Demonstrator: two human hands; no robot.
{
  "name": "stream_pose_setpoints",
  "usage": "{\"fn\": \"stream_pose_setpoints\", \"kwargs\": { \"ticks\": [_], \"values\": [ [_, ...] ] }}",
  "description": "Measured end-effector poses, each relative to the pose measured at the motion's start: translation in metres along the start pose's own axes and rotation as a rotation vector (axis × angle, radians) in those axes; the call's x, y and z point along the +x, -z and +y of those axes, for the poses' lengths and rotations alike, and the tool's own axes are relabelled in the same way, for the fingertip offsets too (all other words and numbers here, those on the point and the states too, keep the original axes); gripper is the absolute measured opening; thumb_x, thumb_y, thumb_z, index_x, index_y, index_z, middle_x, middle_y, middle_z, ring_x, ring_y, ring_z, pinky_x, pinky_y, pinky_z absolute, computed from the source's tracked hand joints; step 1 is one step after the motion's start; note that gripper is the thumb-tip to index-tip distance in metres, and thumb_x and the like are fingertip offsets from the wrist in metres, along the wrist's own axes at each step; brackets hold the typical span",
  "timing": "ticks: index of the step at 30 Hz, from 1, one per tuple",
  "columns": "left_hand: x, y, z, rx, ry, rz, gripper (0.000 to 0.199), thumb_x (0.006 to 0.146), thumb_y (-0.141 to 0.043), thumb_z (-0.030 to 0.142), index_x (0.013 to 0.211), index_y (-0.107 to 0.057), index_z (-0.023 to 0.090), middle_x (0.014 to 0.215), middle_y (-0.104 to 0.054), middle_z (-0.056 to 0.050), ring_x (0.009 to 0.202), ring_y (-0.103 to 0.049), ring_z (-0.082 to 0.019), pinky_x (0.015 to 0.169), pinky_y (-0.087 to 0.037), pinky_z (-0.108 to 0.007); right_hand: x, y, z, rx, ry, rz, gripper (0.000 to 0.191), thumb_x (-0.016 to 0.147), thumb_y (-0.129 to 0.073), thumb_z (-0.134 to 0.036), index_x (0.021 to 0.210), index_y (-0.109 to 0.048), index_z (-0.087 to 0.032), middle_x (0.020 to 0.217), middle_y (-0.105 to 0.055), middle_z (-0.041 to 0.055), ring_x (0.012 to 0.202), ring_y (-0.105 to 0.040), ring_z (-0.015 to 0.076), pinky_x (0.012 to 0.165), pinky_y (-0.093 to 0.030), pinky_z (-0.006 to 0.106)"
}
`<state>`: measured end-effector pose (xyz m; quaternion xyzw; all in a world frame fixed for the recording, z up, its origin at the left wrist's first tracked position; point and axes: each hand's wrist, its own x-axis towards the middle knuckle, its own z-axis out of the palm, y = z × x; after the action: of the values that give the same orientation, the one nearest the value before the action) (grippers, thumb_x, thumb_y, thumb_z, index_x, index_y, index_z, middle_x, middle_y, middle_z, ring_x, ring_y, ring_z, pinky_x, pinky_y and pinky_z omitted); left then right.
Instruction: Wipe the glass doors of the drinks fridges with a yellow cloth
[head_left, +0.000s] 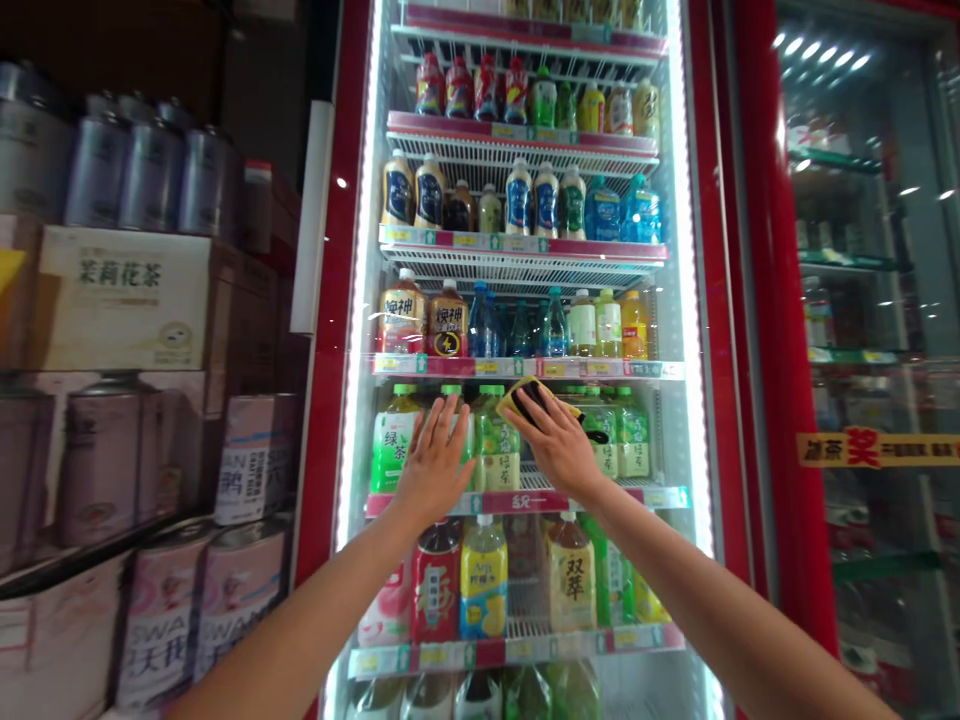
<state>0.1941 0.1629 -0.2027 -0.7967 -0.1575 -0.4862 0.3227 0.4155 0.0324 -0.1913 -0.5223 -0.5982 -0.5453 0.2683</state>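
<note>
A tall drinks cooler with a red frame [324,440] and lit edges fills the middle of the head view, its shelves of bottles seen through what looks like a glass door. My left hand [436,462], fingers spread, is raised flat in front of the green tea bottles [394,440] and holds nothing. To its right, my right hand [553,440] presses a yellow and black cloth [516,398] at the same shelf height, just below a price rail [525,367]. The cloth is partly hidden under the fingers.
Stacked lilac cans [150,165], a carton [124,300] and pink-white cans [244,580] stand close on the left. Another red-framed cooler [799,300] with a yellow strip [900,449] is on the right. More bottles [484,580] fill the lower shelves.
</note>
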Motion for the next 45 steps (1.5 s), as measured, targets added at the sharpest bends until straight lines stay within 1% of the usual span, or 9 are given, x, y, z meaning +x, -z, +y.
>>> {"fn": "stream_pose_setpoints", "kwargs": {
  "ticks": [5, 10, 17, 22, 26, 30, 34, 38, 45],
  "values": [
    [-0.013, 0.010, -0.019, 0.039, 0.002, -0.025, 0.079, 0.099, -0.050, 0.031, 0.166, -0.011, 0.016, 0.173, -0.019, -0.017, 0.161, -0.011, -0.030, 0.130, -0.018, -0.055, 0.012, 0.008, 0.026, 0.025, -0.122, 0.090, 0.062, 0.101, -0.042, -0.010, 0.156, -0.045, -0.038, 0.165, -0.040, -0.0012, 0.157, -0.029, 0.0268, 0.124, -0.037, 0.053],
    [-0.016, 0.020, -0.037, 0.070, 0.050, -0.035, 0.078, 0.098, -0.051, 0.033, 0.165, -0.016, 0.014, 0.172, -0.022, -0.018, 0.161, -0.014, -0.033, 0.129, -0.018, -0.057, 0.077, -0.014, -0.018, 0.072, -0.216, 0.207, 0.069, 0.100, -0.044, -0.011, 0.161, -0.034, -0.040, 0.165, -0.040, -0.0022, 0.158, -0.025, 0.0294, 0.123, -0.038, 0.055],
    [-0.039, 0.029, -0.054, 0.102, 0.088, -0.079, 0.073, 0.098, -0.051, 0.032, 0.163, -0.025, 0.012, 0.170, -0.025, -0.020, 0.161, -0.013, -0.035, 0.128, -0.020, -0.059, 0.030, -0.011, -0.047, 0.067, 0.227, -0.052, 0.067, 0.096, -0.053, -0.009, 0.154, -0.048, -0.041, 0.162, -0.045, -0.0059, 0.155, -0.033, 0.0257, 0.126, -0.033, 0.048],
    [-0.057, 0.031, -0.071, 0.117, 0.121, -0.109, 0.074, 0.097, -0.052, 0.032, 0.163, -0.024, 0.015, 0.171, -0.026, -0.018, 0.160, -0.015, -0.034, 0.127, -0.023, -0.059, 0.056, -0.009, -0.028, 0.056, -0.019, 0.067, 0.070, 0.094, -0.046, -0.002, 0.151, -0.051, -0.041, 0.160, -0.048, -0.0052, 0.154, -0.035, 0.0252, 0.122, -0.039, 0.049],
    [-0.069, 0.031, -0.079, 0.144, 0.140, -0.108, 0.072, 0.097, -0.052, 0.032, 0.163, -0.027, 0.016, 0.170, -0.028, -0.017, 0.160, -0.018, -0.034, 0.127, -0.024, -0.059, 0.102, -0.029, -0.075, 0.078, -0.139, 0.134, 0.071, 0.096, -0.046, -0.005, 0.157, -0.043, -0.042, 0.163, -0.043, -0.0039, 0.156, -0.031, 0.0288, 0.121, -0.039, 0.052],
    [-0.079, 0.030, -0.078, 0.183, 0.127, -0.094, 0.068, 0.097, -0.052, 0.029, 0.161, -0.032, 0.015, 0.170, -0.027, -0.016, 0.159, -0.022, -0.034, 0.127, -0.026, -0.057, 0.092, -0.036, -0.108, 0.093, 0.089, 0.056, 0.066, 0.099, -0.056, -0.019, 0.159, -0.039, -0.039, 0.166, -0.039, -0.0014, 0.156, -0.030, 0.0294, 0.125, -0.033, 0.051],
    [-0.084, 0.031, -0.079, 0.184, 0.139, -0.105, 0.072, 0.097, -0.053, 0.030, 0.163, -0.028, 0.017, 0.171, -0.025, -0.015, 0.159, -0.021, -0.034, 0.127, -0.026, -0.057, 0.068, -0.023, -0.074, 0.108, 0.308, -0.034, 0.064, 0.098, -0.057, -0.014, 0.153, -0.046, -0.045, 0.162, -0.045, -0.0068, 0.154, -0.036, 0.0232, 0.125, -0.034, 0.047],
    [-0.085, 0.037, -0.085, 0.173, 0.162, -0.119, 0.077, 0.098, -0.052, 0.035, 0.165, -0.020, 0.015, 0.171, -0.025, -0.018, 0.160, -0.020, -0.032, 0.128, -0.024, -0.056, 0.100, -0.021, -0.052, 0.110, 0.069, 0.076, 0.068, 0.097, -0.050, -0.006, 0.154, -0.046, -0.044, 0.163, -0.044, -0.0058, 0.155, -0.034, 0.0270, 0.124, -0.035, 0.056],
    [-0.088, 0.043, -0.090, 0.193, 0.236, -0.112, 0.081, 0.095, -0.055, 0.033, 0.165, -0.016, 0.015, 0.170, -0.027, -0.018, 0.159, -0.020, -0.032, 0.127, -0.024, -0.057, 0.126, -0.048, -0.129, 0.197, 0.035, 0.145, 0.070, 0.098, -0.052, -0.009, 0.158, -0.039, -0.041, 0.163, -0.044, -0.0019, 0.156, -0.032, 0.0315, 0.123, -0.037, 0.058]
  ]
}}
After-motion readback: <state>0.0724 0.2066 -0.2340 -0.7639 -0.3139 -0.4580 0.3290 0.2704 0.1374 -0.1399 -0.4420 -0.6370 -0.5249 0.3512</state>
